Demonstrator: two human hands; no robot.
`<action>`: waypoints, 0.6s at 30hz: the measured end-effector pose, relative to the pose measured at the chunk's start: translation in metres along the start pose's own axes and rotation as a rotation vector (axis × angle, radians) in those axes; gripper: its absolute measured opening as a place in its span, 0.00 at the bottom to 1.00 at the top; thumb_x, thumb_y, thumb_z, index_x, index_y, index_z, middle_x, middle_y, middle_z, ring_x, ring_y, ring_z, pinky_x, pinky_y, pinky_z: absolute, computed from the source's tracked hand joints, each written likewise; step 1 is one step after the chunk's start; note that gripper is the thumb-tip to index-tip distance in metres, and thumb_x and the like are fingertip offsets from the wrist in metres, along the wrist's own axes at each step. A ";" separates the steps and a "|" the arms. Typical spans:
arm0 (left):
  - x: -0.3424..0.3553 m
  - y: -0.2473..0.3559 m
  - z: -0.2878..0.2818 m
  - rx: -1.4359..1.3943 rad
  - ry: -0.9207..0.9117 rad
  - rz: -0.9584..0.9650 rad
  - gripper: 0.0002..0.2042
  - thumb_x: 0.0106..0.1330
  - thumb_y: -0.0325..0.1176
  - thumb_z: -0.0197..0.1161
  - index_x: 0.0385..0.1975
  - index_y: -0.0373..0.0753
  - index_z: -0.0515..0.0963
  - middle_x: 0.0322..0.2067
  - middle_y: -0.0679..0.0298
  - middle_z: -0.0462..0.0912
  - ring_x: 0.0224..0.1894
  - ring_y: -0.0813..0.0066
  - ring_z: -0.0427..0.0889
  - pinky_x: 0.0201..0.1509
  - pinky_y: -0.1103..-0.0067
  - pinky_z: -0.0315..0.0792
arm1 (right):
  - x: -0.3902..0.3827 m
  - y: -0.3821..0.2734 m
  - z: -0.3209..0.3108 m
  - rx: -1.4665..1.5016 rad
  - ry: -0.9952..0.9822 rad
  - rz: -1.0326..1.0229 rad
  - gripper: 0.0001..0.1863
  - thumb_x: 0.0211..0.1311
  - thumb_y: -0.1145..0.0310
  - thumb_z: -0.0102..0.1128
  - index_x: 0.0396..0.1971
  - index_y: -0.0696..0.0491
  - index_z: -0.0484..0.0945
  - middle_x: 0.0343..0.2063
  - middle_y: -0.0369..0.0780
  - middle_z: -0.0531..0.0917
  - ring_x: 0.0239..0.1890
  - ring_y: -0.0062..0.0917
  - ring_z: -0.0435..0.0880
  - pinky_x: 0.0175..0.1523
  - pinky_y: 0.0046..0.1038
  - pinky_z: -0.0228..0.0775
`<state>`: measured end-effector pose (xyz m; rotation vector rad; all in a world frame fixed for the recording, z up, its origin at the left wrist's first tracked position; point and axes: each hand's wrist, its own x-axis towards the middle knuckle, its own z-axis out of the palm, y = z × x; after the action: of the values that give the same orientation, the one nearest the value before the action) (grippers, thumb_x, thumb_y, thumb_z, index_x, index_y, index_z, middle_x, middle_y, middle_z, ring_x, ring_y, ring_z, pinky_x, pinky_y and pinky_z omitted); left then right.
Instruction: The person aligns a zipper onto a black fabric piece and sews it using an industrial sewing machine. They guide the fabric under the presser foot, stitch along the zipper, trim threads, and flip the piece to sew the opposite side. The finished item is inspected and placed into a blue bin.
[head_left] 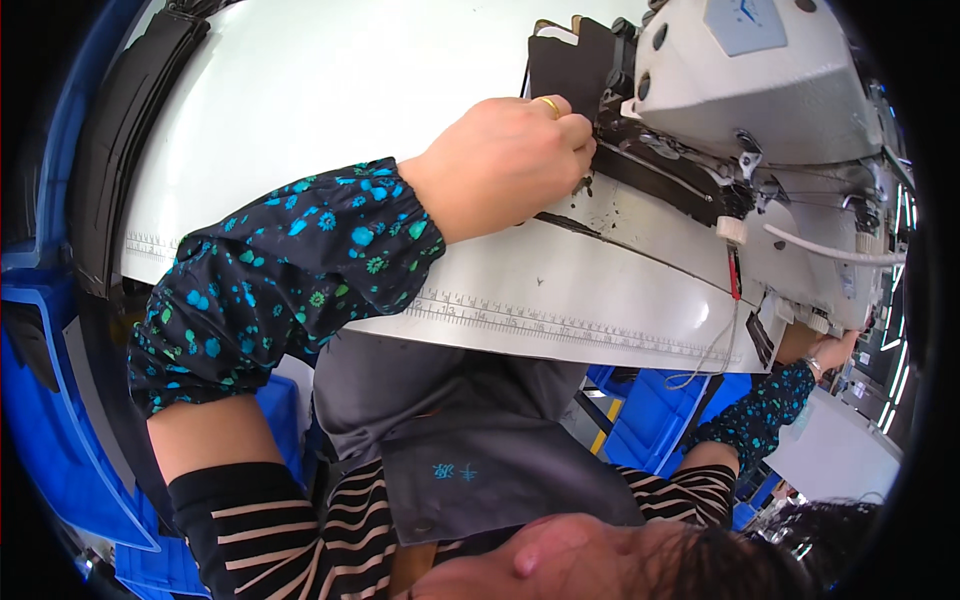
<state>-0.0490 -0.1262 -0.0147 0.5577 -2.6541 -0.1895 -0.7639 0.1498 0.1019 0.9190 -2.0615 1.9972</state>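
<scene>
My left hand (510, 155), with a ring on one finger, is bent over the white worktop (330, 90), close to the needle end of a white sewing machine (750, 90). Its fingers are curled together at the lower edge of a dark, flat piece (570, 70) standing against the machine. The fingertips are turned away, so what they pinch is hidden. Far to the right, my right hand (832, 350) reaches beside the machine's right end, near a small pale knob (816, 322). Its fingers are mostly hidden there. Patterned sleeve covers are on both forearms.
Dark folded pieces (140, 130) lie along the worktop's left edge. Blue bins (70, 400) stand at the left, and another blue bin (655, 420) is below the table. A ruler scale (540, 325) runs along the near edge. A red slim tool (735, 272) hangs by the machine.
</scene>
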 end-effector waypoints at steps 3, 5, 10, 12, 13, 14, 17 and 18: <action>0.001 0.000 -0.001 0.024 0.004 0.005 0.21 0.59 0.27 0.64 0.54 0.36 0.83 0.57 0.63 0.84 0.59 0.65 0.83 0.57 0.74 0.82 | -0.020 0.030 0.010 0.113 0.075 -0.020 0.23 0.79 0.59 0.51 0.58 0.64 0.78 0.56 0.46 0.84 0.53 0.36 0.85 0.60 0.37 0.78; 0.003 -0.001 0.003 0.019 0.054 0.022 0.21 0.60 0.27 0.63 0.55 0.36 0.83 0.57 0.63 0.83 0.59 0.65 0.83 0.57 0.74 0.82 | -0.039 0.039 0.024 0.015 0.149 -0.055 0.21 0.78 0.61 0.51 0.56 0.63 0.80 0.54 0.47 0.85 0.51 0.37 0.85 0.58 0.37 0.78; 0.000 0.000 -0.003 0.105 0.060 0.045 0.21 0.60 0.28 0.65 0.56 0.38 0.83 0.56 0.62 0.84 0.57 0.63 0.85 0.55 0.72 0.83 | -0.111 -0.016 0.069 -0.846 0.524 -0.653 0.19 0.78 0.64 0.47 0.43 0.64 0.83 0.43 0.47 0.88 0.44 0.37 0.88 0.52 0.37 0.81; 0.000 -0.005 -0.002 0.055 0.069 0.059 0.20 0.60 0.27 0.64 0.54 0.37 0.83 0.56 0.61 0.84 0.59 0.61 0.84 0.57 0.71 0.82 | -0.193 -0.097 0.139 -0.504 0.390 -0.898 0.21 0.80 0.63 0.47 0.39 0.65 0.83 0.39 0.48 0.89 0.43 0.37 0.88 0.52 0.39 0.81; 0.003 -0.005 0.000 0.017 0.071 0.075 0.19 0.60 0.27 0.63 0.53 0.36 0.83 0.55 0.60 0.84 0.59 0.60 0.84 0.58 0.70 0.82 | -0.237 -0.128 0.172 -0.452 0.192 -0.999 0.22 0.81 0.62 0.47 0.37 0.66 0.83 0.38 0.48 0.89 0.42 0.38 0.89 0.51 0.40 0.81; 0.005 -0.006 0.000 0.004 0.069 0.086 0.19 0.60 0.28 0.64 0.53 0.36 0.83 0.55 0.60 0.84 0.60 0.60 0.84 0.58 0.70 0.82 | -0.270 -0.146 0.193 -0.273 -0.278 -1.040 0.13 0.77 0.70 0.53 0.39 0.63 0.84 0.39 0.48 0.89 0.44 0.40 0.89 0.53 0.41 0.81; 0.008 -0.004 -0.006 0.033 0.024 0.072 0.20 0.60 0.28 0.65 0.54 0.37 0.83 0.55 0.60 0.84 0.60 0.60 0.84 0.58 0.70 0.82 | -0.325 -0.160 0.283 -0.301 -0.848 -1.078 0.09 0.57 0.75 0.65 0.39 0.57 0.84 0.43 0.41 0.88 0.46 0.39 0.87 0.53 0.41 0.81; 0.008 -0.004 -0.008 0.040 0.017 0.060 0.20 0.60 0.28 0.65 0.54 0.37 0.84 0.55 0.61 0.85 0.60 0.60 0.84 0.58 0.70 0.82 | -0.335 -0.157 0.303 -0.270 -0.918 -1.044 0.09 0.56 0.74 0.65 0.38 0.57 0.85 0.43 0.42 0.88 0.48 0.38 0.87 0.54 0.40 0.81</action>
<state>-0.0507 -0.1335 -0.0055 0.4899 -2.6593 -0.1135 -0.3196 -0.0156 0.0382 2.4295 -1.4108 0.7578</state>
